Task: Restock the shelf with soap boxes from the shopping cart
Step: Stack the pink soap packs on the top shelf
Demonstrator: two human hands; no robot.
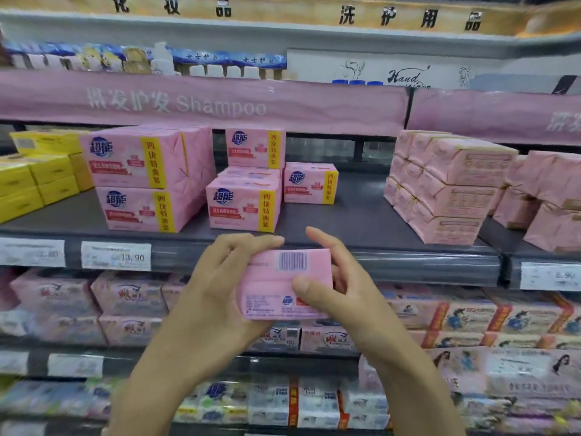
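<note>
— How full is the shelf (352, 212)?
— Partly. Pink stacks (147, 177) stand left and middle, with bare board right of middle and along the front edge.
— And the next soap box (276, 287)?
— Just below that front edge, not yet placed. The left hand (217, 294) and right hand (342, 291) hold it, fingers (323, 243) curled round it. The cart is unseen, so I can't tell how many remain.

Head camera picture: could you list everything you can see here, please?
held soap box: one, pink, barcode up, before the shelf edge
logo soap boxes: five fronts showing, pink, middle shelf centre-left
plain packs: stacks, pink, middle shelf right
yellow boxes: several, yellow, shelf's left end
price tags: three, white, shelf edge
Shampoo banner: one, pink, above
lower-shelf packs: many, pink and mixed, below
left hand: holds box's left side
right hand: thumb on box's right side
</note>
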